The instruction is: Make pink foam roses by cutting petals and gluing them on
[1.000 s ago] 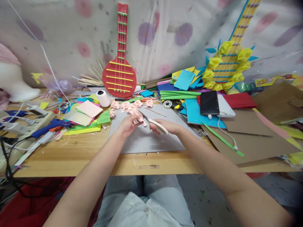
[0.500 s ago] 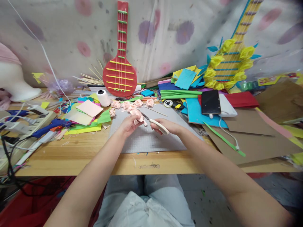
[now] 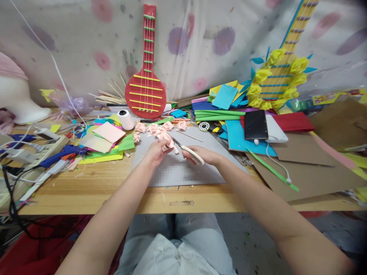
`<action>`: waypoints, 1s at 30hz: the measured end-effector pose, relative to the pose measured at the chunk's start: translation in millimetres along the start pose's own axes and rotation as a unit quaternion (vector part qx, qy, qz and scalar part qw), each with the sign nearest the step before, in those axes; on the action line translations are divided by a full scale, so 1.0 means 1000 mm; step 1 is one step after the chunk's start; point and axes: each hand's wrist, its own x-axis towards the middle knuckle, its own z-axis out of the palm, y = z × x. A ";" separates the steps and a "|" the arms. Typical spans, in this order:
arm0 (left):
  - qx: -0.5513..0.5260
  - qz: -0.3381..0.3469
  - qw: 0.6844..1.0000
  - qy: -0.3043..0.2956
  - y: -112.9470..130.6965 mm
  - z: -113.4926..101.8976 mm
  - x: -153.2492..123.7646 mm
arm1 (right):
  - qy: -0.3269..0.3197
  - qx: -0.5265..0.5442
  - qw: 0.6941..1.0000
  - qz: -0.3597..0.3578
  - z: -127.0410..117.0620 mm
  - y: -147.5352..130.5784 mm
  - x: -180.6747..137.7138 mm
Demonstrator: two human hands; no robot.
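Hardly anything has shifted over the past second. The left hand [image 3: 157, 152] still pinches a pink paper piece [image 3: 170, 143] above the gray mat [image 3: 186, 173], and the right hand [image 3: 198, 154] still grips the white-handled scissors [image 3: 187, 148], blades at the pink; from here I can't tell whether they touch. The paper roses [image 3: 168, 125] lie unmoved just beyond, near the red instrument [image 3: 145, 95].

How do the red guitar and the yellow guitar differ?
The red guitar has a plain rim; the yellow guitar is ringed with yellow flowers and blue leaves. The red guitar's body bars are yellow, the yellow guitar's blue. The red guitar looks upright; the yellow guitar slants right. Both are long-necked.
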 end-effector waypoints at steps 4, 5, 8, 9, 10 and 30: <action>0.007 -0.004 1.000 0.007 0.000 0.000 0.000 | 0.002 0.004 1.000 -0.001 0.000 0.000 -0.002; 0.009 -0.004 1.000 0.008 0.000 0.000 0.000 | 0.002 0.002 1.000 -0.002 0.000 0.001 -0.003; 0.009 -0.001 1.000 0.008 -0.001 -0.001 0.002 | -0.009 0.007 1.000 -0.020 0.001 0.005 -0.001; 0.008 0.000 1.000 0.008 -0.001 -0.001 0.003 | -0.014 0.012 0.999 -0.031 0.001 0.006 -0.001; 0.007 0.001 1.000 0.008 -0.002 -0.001 0.004 | -0.019 0.017 0.999 -0.041 0.001 0.007 0.000; -0.028 -0.025 0.999 -0.008 0.000 0.000 0.002 | -0.004 0.045 0.999 -0.009 0.005 0.007 0.006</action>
